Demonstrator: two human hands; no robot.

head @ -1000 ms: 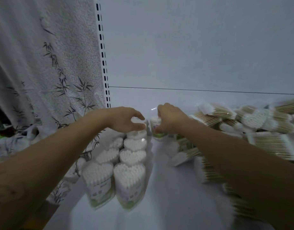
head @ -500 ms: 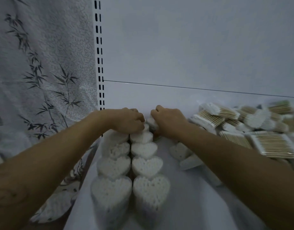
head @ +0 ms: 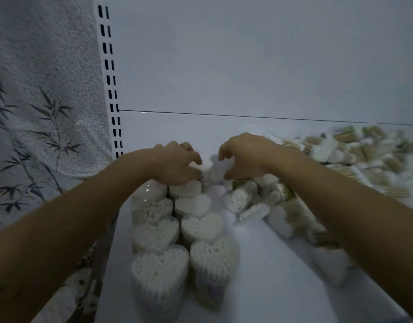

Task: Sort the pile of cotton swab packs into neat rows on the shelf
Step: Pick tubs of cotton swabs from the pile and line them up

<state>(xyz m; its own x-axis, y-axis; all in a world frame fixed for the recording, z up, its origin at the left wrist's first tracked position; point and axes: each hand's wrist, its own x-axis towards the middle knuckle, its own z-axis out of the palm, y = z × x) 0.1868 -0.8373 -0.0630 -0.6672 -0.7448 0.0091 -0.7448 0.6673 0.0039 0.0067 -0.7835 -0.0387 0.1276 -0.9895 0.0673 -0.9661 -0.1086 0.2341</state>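
Two rows of upright heart-shaped cotton swab packs (head: 202, 226) run from the front of the white shelf (head: 266, 271) toward its back wall. My left hand (head: 177, 165) lies over the back end of the rows, thumb and fingers pinching the rearmost cotton swab pack (head: 212, 169). My right hand (head: 245, 157) hovers just right of that pack, its fingers curved and apart, holding nothing. A loose pile of swab packs (head: 335, 155) covers the shelf's right side, and some packs (head: 241, 198) lie tipped over under my right forearm.
A white slotted upright (head: 110, 89) marks the shelf's left edge. Beyond it hangs a pale cloth with a bamboo print (head: 42, 108). The white back panel (head: 247, 61) rises behind the packs. A strip of shelf lies between the rows and the pile.
My right hand has let go of the pack it set at the back of the right row and has spread its fingers. The view has tilted down and moved closer.
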